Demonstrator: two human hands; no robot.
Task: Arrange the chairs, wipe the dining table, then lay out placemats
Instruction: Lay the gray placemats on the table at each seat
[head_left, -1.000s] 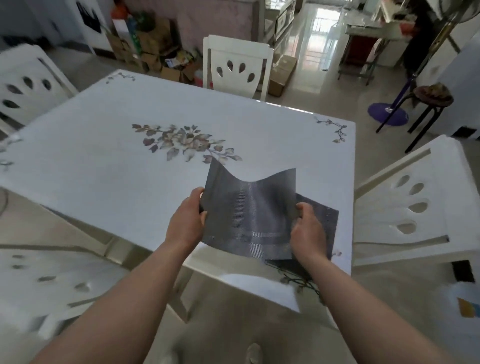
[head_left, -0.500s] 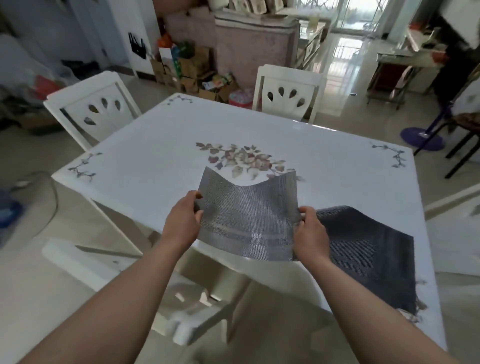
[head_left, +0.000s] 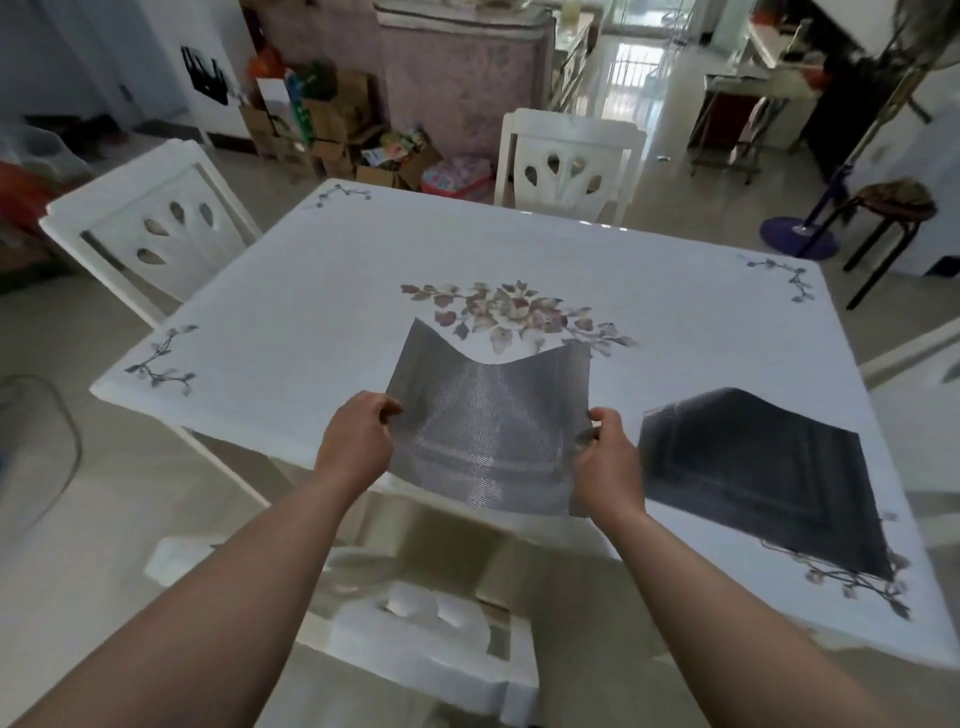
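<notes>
Head view, nearest first: a white plastic chair with teardrop cut-outs in its back (head_left: 426, 639) stands at the near edge of the table, below the two forearms. Just beyond it, a light grey rectangular woven-mesh placemat (head_left: 488, 436) hangs between the two hands over the near edge of the white tabletop (head_left: 311, 291), which has a printed flower spray at its centre. Whether the mat touches the surface cannot be told. The left hand (head_left: 356, 447) holds the mat's left side edge and the right hand (head_left: 610, 462) its right side edge, each about halfway along. The mat sags in a trough down its middle, its two far corners rise, and a paler band runs across it near the close edge. The left fingers (head_left: 387, 408) are curled with the thumb on top, pinching the mesh. The right fingers (head_left: 605, 415) pinch it likewise. Just beside the right hand, a darker grey rectangular placemat (head_left: 753, 467) lies on the tabletop toward the near right corner, its near corner over a printed sprig. Farther off, a second white chair (head_left: 166, 228) stands at the left side and a third white chair (head_left: 566, 166) at the far side, with brown cardboard boxes (head_left: 332, 130) on the floor behind.
</notes>
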